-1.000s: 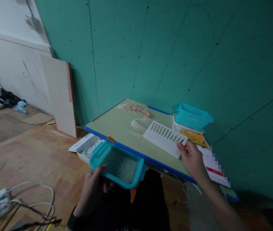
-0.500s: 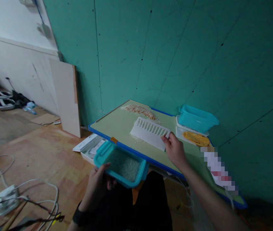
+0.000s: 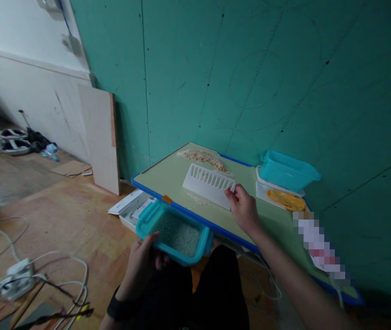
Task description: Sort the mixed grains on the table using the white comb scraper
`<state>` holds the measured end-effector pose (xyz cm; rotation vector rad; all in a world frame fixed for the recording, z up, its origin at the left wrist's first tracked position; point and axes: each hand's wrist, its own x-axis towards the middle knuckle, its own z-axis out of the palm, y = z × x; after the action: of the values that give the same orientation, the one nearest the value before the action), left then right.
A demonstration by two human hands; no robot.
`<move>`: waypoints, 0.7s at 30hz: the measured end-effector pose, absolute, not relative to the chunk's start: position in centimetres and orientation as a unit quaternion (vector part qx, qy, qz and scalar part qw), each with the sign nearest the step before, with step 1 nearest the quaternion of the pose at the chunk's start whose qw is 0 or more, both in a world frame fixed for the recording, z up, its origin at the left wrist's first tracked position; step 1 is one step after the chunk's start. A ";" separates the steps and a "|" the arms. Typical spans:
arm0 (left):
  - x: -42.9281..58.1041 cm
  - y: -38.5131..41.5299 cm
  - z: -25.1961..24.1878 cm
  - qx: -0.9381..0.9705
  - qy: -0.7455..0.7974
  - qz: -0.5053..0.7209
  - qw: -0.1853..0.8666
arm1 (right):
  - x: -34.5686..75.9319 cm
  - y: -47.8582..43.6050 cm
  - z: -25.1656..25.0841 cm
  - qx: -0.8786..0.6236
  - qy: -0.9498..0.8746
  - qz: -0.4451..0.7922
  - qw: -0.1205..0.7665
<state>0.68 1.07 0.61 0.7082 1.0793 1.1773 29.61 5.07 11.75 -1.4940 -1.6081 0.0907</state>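
My left hand grips the near left rim of a teal plastic container, held just under the table's front edge. Pale grains that look like rice cover its bottom. In my right hand is a white slotted plastic plate, pinched at its right end, with a row of slots along its top. The plate leans over the green tabletop. Some pale grains lie by its lower edge. Behind it is a pile of mixed pale and orange-brown grains.
A second teal container stands on a white tray at the table's right back, with a yellow cloth-like thing beside it. A green wall rises behind. An open white box sits below the table; cables and a power strip lie on the floor.
The slotted plate in my right hand has shifted slightly left and away from the front edge. The container in my left hand stays nearly in place; the view has turned slightly left.
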 end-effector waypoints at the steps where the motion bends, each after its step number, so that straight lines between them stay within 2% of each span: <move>1: 0.7 1.1 0.6 0.309 0.473 0.517 0.643 | 29.6 5.3 11.8 -0.605 -0.652 0.040 0.455; 21: 1.4 0.4 2.8 0.324 0.463 0.487 0.666 | 28.8 1.8 11.6 -0.572 -0.669 0.090 0.466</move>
<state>1.37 0.38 2.79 0.7317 1.0445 1.0985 28.80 1.80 11.62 -1.4032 -1.6422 0.2217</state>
